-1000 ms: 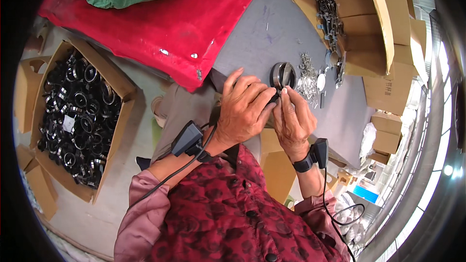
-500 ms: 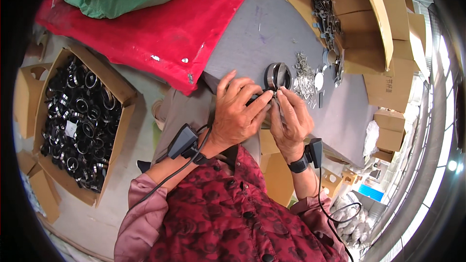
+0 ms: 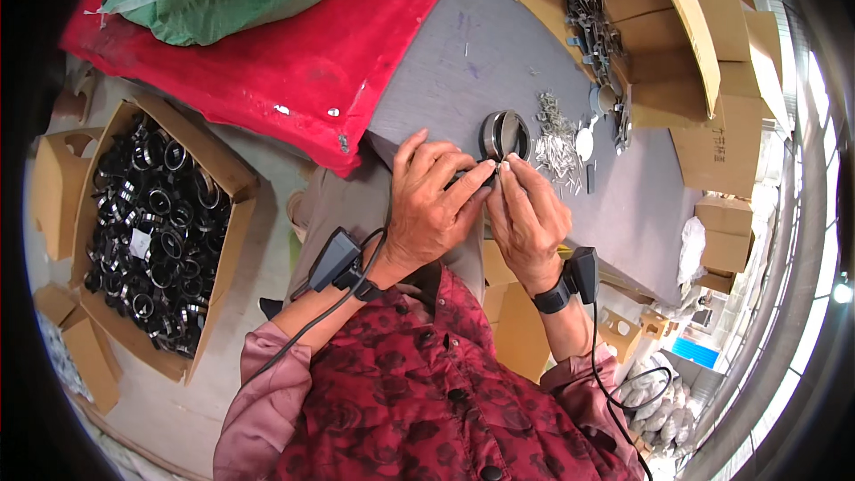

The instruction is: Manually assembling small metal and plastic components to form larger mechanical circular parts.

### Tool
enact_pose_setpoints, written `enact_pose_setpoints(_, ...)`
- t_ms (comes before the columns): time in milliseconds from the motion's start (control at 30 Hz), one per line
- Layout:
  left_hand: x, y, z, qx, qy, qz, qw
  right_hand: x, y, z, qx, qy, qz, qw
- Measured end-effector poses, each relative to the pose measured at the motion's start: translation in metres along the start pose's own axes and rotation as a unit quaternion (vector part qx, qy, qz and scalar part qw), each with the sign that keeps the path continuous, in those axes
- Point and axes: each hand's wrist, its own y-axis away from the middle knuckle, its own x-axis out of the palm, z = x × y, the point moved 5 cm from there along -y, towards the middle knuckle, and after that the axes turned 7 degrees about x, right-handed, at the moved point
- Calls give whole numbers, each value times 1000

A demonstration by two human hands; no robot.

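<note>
A round black ring with a silvery metal band (image 3: 505, 135) stands at the table's near edge, just beyond my fingertips. My left hand (image 3: 434, 200) is closed round a dark part that joins the ring, mostly hidden under the fingers, with thumb and forefinger pinching at its end. My right hand (image 3: 530, 223) pinches at the same joint, thumb and forefinger together. Whatever small piece sits between the right fingertips is too small to make out. Right beside the ring lies a heap of small metal pins (image 3: 558, 147), with a pale disc (image 3: 584, 144) at its side.
On the grey table (image 3: 463, 71), a cardboard box (image 3: 663, 44) on its side spills dark metal parts (image 3: 588, 18). A red cloth (image 3: 267, 71) with a green sack (image 3: 223, 0) covers the left part. At floor level, left, stands a carton (image 3: 223, 258) full of black-and-silver rings (image 3: 156, 232).
Both hands stay at the ring's joint, with only slight finger shifts. The head view has shifted a little, so the surroundings sit slightly differently in the picture.
</note>
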Motion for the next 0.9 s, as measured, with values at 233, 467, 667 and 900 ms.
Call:
enact_pose_setpoints(233,1,0,0,-1,5,-4,1000,0,5,-4,7,-3,5,1000)
enact_pose_setpoints(467,0,1,0,0,8,0,1000,-3,2,-2,1,-2,42,999)
enact_pose_setpoints(667,1,0,0,-4,0,-4,1000,-3,4,-13,81,-69,38,994)
enact_pose_setpoints(900,-4,-11,-11,9,-37,18,999,-10,25,-37,161,-109,-63,979)
